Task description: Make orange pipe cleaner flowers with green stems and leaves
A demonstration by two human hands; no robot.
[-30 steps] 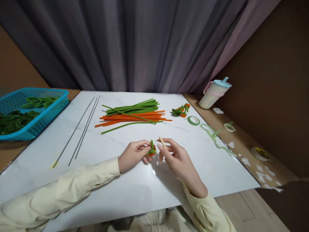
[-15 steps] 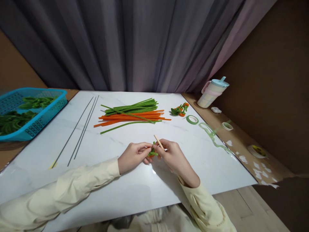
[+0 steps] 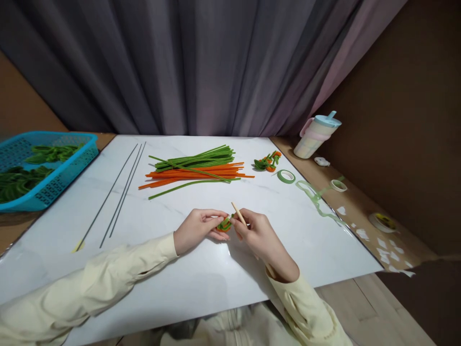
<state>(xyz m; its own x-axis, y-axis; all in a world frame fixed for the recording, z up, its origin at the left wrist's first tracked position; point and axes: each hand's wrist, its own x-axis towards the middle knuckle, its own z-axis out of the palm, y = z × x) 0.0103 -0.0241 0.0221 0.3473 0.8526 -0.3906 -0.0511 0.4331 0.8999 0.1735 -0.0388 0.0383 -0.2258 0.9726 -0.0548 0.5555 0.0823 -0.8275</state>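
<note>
Between the fingers of my left hand [image 3: 200,229] is a small orange-and-green pipe cleaner piece [image 3: 224,224], held just above the white table [image 3: 201,288]. My right hand [image 3: 255,229] is closed round a thin wooden stick [image 3: 238,213] that points up and to the left. Its thumb and fingertips are at the right side of the piece; whether they grip its green end I cannot tell. Beyond my hands lie a bundle of green pipe cleaners [image 3: 201,160] and a bundle of orange pipe cleaners [image 3: 194,174], with one green pipe cleaner [image 3: 187,186] apart in front.
Finished-looking orange-and-green pieces [image 3: 267,162] lie back right, beside a roll of green tape [image 3: 286,177]. Three dark thin rods [image 3: 124,192] lie left, near a blue basket [image 3: 77,156] of green leaf shapes. A tumbler [image 3: 312,137], tape roll [image 3: 382,223] and paper scraps [image 3: 383,252] line the right.
The orange-and-green piece has turned in my left hand, showing more of its orange side. My right fingertips have drawn slightly away to the right, still holding the stick.
</note>
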